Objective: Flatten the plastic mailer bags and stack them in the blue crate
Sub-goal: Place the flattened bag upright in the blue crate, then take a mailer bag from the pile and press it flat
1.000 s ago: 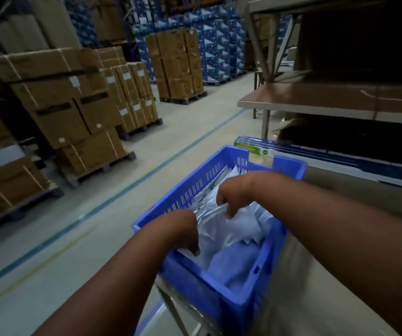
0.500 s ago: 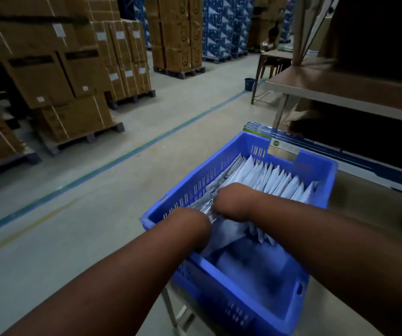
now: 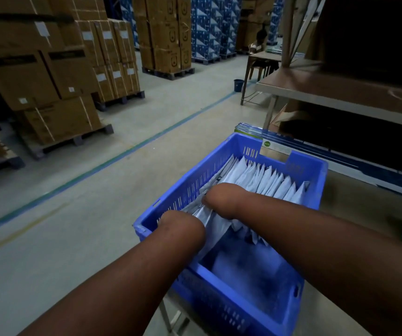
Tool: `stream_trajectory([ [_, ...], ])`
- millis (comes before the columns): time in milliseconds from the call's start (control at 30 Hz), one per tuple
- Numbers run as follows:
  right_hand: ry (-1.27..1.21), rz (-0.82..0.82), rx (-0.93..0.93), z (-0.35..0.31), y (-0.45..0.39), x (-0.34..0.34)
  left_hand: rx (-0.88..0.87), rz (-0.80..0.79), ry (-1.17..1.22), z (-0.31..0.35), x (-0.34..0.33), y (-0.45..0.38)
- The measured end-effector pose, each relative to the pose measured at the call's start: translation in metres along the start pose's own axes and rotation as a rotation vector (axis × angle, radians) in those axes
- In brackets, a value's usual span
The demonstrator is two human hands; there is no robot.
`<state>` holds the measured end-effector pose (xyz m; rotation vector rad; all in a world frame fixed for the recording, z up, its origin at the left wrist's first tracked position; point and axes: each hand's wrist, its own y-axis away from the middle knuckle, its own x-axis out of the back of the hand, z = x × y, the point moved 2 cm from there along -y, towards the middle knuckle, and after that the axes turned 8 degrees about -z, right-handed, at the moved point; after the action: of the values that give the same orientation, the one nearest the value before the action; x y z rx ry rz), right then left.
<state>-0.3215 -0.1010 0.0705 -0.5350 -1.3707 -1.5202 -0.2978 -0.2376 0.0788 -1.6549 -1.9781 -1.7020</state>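
Note:
The blue crate stands in front of me on a metal frame. A row of white plastic mailer bags stands on edge in its far half; its near half holds flat bags lying on the bottom. My left hand reaches in at the crate's left wall. My right hand is just beyond it, at the near end of the row. Both hands have their fingers curled down out of sight into a crumpled mailer bag stretched between them.
Pallets of cardboard boxes line the aisle on the left. A metal shelf and flat blue-and-white boxes lie right of the crate. A person sits at a table far back, near a small blue bucket.
My view has tipped down and the crate looks nearer. Both hands have pushed deeper into the bags; the upright row in the far half now shows plainly.

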Motion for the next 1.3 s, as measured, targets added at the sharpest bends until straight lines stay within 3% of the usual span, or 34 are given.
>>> stream_trajectory([
  [167, 0.010, 0.031, -0.002, 0.000, 0.014, 0.001, 0.027, 0.005, -0.012, -0.004, 0.003, 0.006],
  [367, -0.034, 0.241, -0.070, 0.019, 0.049, 0.015, 0.047, 0.095, 0.100, -0.008, 0.019, 0.030],
  [567, -0.069, 0.368, -0.130, 0.043, 0.108, 0.016, -0.032, 0.320, 0.228, 0.017, 0.067, 0.081],
  [900, -0.155, 0.410, -0.351, 0.111, 0.272, -0.039, -0.177, 0.587, 0.191, 0.133, 0.124, 0.162],
  [1300, -0.585, 0.343, -0.720, 0.129, 0.429, -0.241, -0.423, 0.647, 0.020, 0.360, 0.116, 0.186],
])
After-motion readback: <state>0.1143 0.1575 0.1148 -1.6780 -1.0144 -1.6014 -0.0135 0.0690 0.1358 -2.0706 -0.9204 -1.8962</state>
